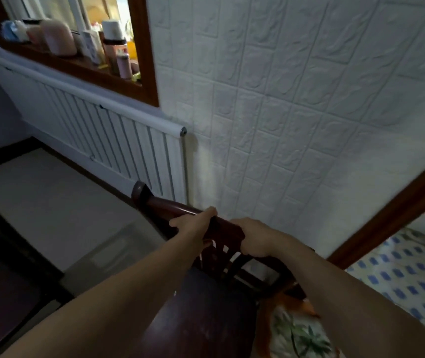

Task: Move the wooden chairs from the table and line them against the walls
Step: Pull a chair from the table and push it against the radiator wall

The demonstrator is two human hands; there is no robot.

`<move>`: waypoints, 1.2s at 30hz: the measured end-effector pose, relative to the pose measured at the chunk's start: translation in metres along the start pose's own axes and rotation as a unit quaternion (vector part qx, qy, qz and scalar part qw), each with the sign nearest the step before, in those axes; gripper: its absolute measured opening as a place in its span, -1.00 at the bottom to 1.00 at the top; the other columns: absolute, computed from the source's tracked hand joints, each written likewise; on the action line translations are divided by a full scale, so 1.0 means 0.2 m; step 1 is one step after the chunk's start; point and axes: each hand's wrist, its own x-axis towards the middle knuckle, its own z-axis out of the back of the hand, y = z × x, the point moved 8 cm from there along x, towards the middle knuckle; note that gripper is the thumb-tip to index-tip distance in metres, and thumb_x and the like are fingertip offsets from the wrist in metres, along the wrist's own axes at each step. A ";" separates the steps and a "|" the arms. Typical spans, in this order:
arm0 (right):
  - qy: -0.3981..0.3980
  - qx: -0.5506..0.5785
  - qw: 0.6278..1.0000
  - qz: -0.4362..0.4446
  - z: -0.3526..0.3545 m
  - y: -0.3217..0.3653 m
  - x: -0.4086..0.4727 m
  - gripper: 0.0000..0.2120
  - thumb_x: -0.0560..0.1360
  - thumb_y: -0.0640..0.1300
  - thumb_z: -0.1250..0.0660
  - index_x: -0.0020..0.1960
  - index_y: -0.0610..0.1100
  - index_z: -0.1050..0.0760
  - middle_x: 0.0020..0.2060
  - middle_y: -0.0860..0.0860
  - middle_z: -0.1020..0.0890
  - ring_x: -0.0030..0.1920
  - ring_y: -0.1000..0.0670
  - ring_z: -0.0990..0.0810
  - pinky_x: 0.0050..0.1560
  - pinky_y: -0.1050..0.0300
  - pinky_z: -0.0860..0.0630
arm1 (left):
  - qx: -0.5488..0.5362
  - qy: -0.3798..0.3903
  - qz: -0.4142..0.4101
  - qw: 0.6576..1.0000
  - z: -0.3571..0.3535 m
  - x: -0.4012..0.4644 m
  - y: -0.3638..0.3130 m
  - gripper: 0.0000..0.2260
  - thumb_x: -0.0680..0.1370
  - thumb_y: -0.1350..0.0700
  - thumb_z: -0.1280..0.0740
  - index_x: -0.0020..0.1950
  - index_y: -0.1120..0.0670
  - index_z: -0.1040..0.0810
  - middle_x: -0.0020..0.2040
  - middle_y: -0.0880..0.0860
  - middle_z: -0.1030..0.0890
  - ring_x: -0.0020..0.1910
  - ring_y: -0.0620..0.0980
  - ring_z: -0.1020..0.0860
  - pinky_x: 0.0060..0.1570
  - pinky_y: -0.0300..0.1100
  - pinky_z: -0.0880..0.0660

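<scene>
Because the chair (170, 206) must go by the wall (296, 112) at twelve o'clock, the left hand (193, 226) and right hand (254, 240) both grip its top rail, side by side.

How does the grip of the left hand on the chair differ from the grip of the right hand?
The left hand holds the chair's top rail nearer its rounded left end; the right hand holds it further right, towards the door frame. The left hand shows a thumb on the near side with fingers going over the rail; the right hand shows mostly its back, fingers curled down. Both are closed on the same dark wooden chair.
</scene>
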 end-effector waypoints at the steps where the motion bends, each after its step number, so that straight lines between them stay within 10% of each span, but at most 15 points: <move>1: 0.001 -0.004 1.000 -0.004 0.03 -0.03 0.03 -0.68 0.55 -0.30 -0.20 0.28 -0.17 -0.46 0.19 -0.14 -0.55 0.17 -0.12 -0.53 0.16 0.09 -0.48 | 0.001 -0.001 0.005 1.000 -0.03 0.02 0.00 -0.18 0.43 0.15 -0.47 0.49 0.23 0.00 0.28 0.24 -0.39 -0.05 0.09 -0.44 -0.06 -0.01 -0.53; 18: -0.089 -0.130 0.987 -0.020 0.57 -0.61 0.55 -0.73 0.52 -0.22 -0.23 0.21 -0.11 -0.45 0.06 -0.08 -0.60 0.02 -0.09 -0.59 -0.23 0.19 -0.35 | 0.012 -0.033 0.049 0.998 -0.78 0.52 -0.11 -0.21 0.41 0.14 -0.51 0.46 0.18 -0.06 0.28 0.26 -0.46 -0.01 0.14 -0.54 -0.11 0.02 -0.55; 22: -0.084 -0.134 0.987 -0.027 0.63 -0.71 0.60 -0.75 0.52 -0.23 -0.23 0.19 -0.15 -0.48 0.07 -0.11 -0.60 0.03 -0.10 -0.60 -0.33 0.22 -0.37 | 0.001 -0.011 0.066 0.998 -0.93 0.58 -0.10 -0.31 0.47 0.20 -0.44 0.44 0.18 -0.09 -0.07 0.20 -0.49 0.12 0.20 -0.53 0.10 0.11 -0.55; 32: -0.120 -0.147 0.979 -0.070 0.68 -0.82 0.61 -0.67 0.50 -0.23 -0.28 0.25 -0.17 -0.35 0.14 -0.14 -0.57 0.12 -0.14 -0.57 0.00 0.06 -0.49 | 0.031 0.021 0.050 0.998 -1.06 0.68 -0.04 -0.12 0.42 0.09 -0.51 0.51 0.06 0.06 -0.08 0.13 -0.51 0.11 0.20 -0.58 0.17 0.14 -0.54; 36: -0.136 -0.111 0.980 -0.098 0.63 -0.81 0.58 -0.44 0.48 -0.16 -0.36 0.38 -0.20 -0.19 0.29 -0.18 -0.43 0.25 -0.17 -0.47 0.10 -0.01 -0.47 | 0.096 0.038 0.046 0.994 -1.04 0.65 -0.05 -0.24 0.45 -0.01 -0.47 0.47 0.15 -0.09 0.19 0.19 -0.58 -0.04 0.12 -0.64 -0.18 -0.07 -0.57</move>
